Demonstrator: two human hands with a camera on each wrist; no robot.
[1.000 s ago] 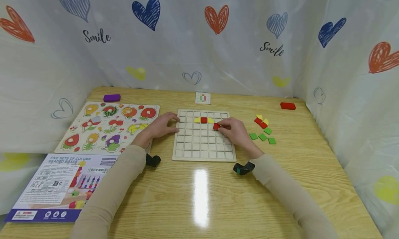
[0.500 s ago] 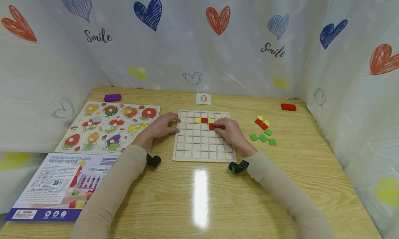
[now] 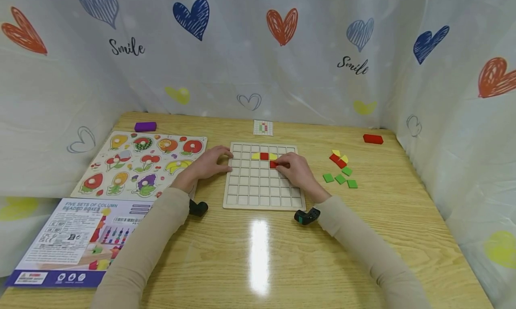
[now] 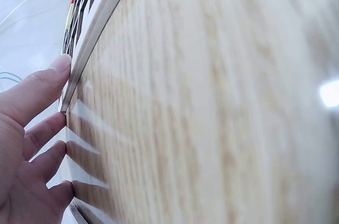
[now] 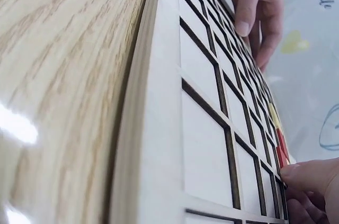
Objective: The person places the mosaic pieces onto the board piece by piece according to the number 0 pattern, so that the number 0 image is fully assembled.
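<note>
Right hand (image 3: 296,170) pinches the small red square tile (image 3: 273,164), which has slid left approx. one cell since a second ago and now sits in the second row of the pale wooden grid board (image 3: 264,201), under the red-and-yellow row (nearly seated, I'd judge). Left hand (image 3: 209,162), fingers relaxed, steadies the board's left edge.

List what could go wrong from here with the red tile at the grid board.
1. The right hand pinches the red tile just below the placed row; a slip could knock those pieces out of their cells.
2. The tile may sit askew on a cell rib of the board rather than drop flat.
3. The left hand only presses the board's edge, so a hard push could slide it.
</note>
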